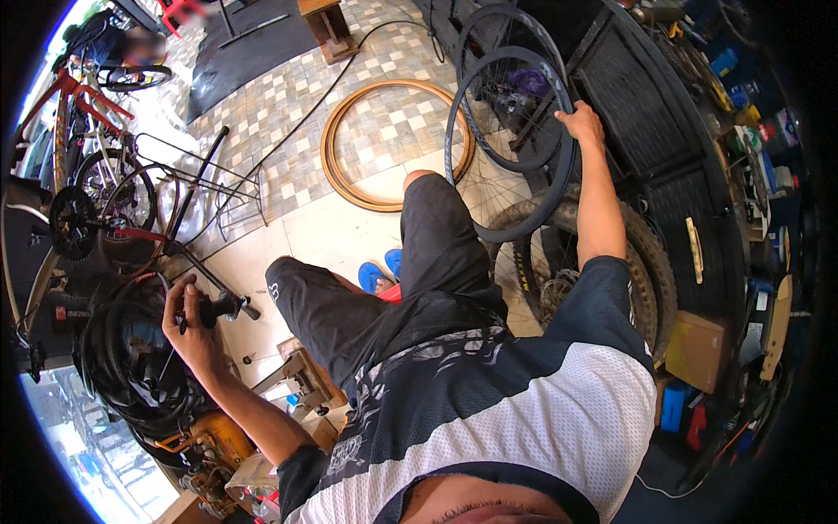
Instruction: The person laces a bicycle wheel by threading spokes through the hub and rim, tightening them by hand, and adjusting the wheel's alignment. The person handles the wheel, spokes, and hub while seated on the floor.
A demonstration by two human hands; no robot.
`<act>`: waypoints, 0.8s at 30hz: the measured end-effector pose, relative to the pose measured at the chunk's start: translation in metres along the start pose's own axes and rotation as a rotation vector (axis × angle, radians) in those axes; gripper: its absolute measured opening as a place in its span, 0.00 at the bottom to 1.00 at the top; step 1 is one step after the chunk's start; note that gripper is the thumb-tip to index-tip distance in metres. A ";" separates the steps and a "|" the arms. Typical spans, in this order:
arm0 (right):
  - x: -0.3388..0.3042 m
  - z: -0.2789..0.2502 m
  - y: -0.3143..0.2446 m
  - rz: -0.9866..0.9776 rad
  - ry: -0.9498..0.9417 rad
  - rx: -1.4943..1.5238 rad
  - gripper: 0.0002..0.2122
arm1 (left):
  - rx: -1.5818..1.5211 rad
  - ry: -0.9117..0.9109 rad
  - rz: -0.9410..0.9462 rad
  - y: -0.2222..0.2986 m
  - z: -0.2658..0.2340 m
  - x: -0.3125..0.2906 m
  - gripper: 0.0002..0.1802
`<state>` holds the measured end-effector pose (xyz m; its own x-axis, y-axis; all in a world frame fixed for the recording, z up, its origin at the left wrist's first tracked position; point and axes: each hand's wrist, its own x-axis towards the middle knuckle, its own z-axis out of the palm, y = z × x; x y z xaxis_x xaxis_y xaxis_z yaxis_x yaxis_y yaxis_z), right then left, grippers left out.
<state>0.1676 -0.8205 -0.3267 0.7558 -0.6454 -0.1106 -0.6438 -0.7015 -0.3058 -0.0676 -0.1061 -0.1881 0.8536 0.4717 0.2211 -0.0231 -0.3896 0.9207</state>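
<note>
Your black-and-white shirt (524, 410) sits nearest the lens as you work seated above blue sandals (371, 276), your right hand (583, 124) partly curled with fingers on the upper right edge of a dark spoked wheel (511, 234), which stands overlapping another dark wheel (515, 10) beside black panelling (642, 100), while your left hand (190, 319) bends loosely at a dark fitting (218, 309), whether gripping it you cannot tell; tan hoops (330, 148) lie ahead on the tiled floor (288, 148), with knobby tyres (650, 279) standing near your right arm
</note>
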 end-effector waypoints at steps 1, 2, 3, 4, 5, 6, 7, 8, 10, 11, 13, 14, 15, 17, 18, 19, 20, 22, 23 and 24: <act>-0.001 -0.003 -0.005 -0.002 -0.017 -0.009 0.36 | 0.033 0.002 0.057 0.002 0.003 -0.002 0.12; -0.003 -0.006 -0.008 -0.004 -0.034 -0.019 0.36 | 0.021 0.022 0.026 0.007 0.008 -0.002 0.12; -0.005 -0.012 -0.011 0.006 -0.036 -0.036 0.36 | 0.010 0.043 -0.005 0.016 0.013 -0.001 0.13; -0.003 -0.015 -0.008 -0.004 0.039 -0.071 0.36 | 0.014 0.026 0.015 0.021 0.020 0.002 0.13; -0.001 -0.015 -0.007 -0.013 0.116 -0.106 0.36 | 0.019 0.007 0.034 0.026 0.026 0.006 0.14; -0.009 -0.020 -0.018 -0.050 0.184 -0.090 0.35 | 0.004 0.014 0.050 0.030 0.032 0.008 0.15; -0.023 -0.034 -0.033 -0.088 0.257 -0.073 0.34 | -0.014 0.023 0.065 0.032 0.039 0.010 0.15; -0.042 -0.048 -0.050 -0.177 0.305 -0.009 0.32 | -0.022 -0.020 0.049 0.038 0.047 0.015 0.16; -0.055 -0.049 -0.071 -0.561 0.441 0.191 0.29 | -0.013 -0.077 0.041 0.054 0.072 0.024 0.17; -0.102 -0.059 -0.111 -0.684 0.315 0.422 0.25 | -0.056 -0.111 0.018 0.044 0.078 0.028 0.17; -0.168 -0.046 -0.151 -0.968 0.102 0.606 0.26 | -0.071 -0.154 0.067 0.038 0.105 0.033 0.22; -0.208 -0.039 -0.169 -1.037 -0.112 0.593 0.27 | -0.109 -0.190 0.032 0.040 0.117 0.030 0.23; -0.246 -0.034 -0.183 -1.100 -0.296 0.552 0.32 | -0.163 -0.206 -0.005 0.034 0.128 0.030 0.23; -0.290 -0.005 -0.198 -1.377 -0.369 0.564 0.38 | -0.291 -0.286 -0.055 0.024 0.149 0.026 0.24; -0.305 0.012 -0.205 -1.387 -0.466 0.576 0.40 | -0.349 -0.326 -0.103 0.019 0.159 0.024 0.24; -0.315 0.025 -0.212 -1.400 -0.578 0.599 0.43 | -0.376 -0.325 -0.115 0.019 0.168 0.020 0.25; -0.322 0.032 -0.215 -1.388 -0.606 0.561 0.42 | -0.430 -0.312 -0.167 0.011 0.176 0.018 0.22; -0.328 0.054 -0.224 -1.326 -0.717 0.531 0.40 | -0.314 -0.310 -0.154 0.012 0.177 0.012 0.22; -0.330 0.061 -0.227 -1.299 -0.682 0.483 0.39 | -0.373 -0.302 -0.163 -0.004 0.181 0.015 0.21; -0.333 0.067 -0.228 -1.278 -0.654 0.429 0.39 | -0.376 -0.296 -0.181 -0.016 0.184 0.016 0.20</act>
<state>0.0710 -0.4253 -0.2839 0.7597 0.6451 0.0819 0.4703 -0.4581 -0.7543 0.0427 -0.2377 -0.2589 0.9709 0.2396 -0.0035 0.0000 0.0149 0.9999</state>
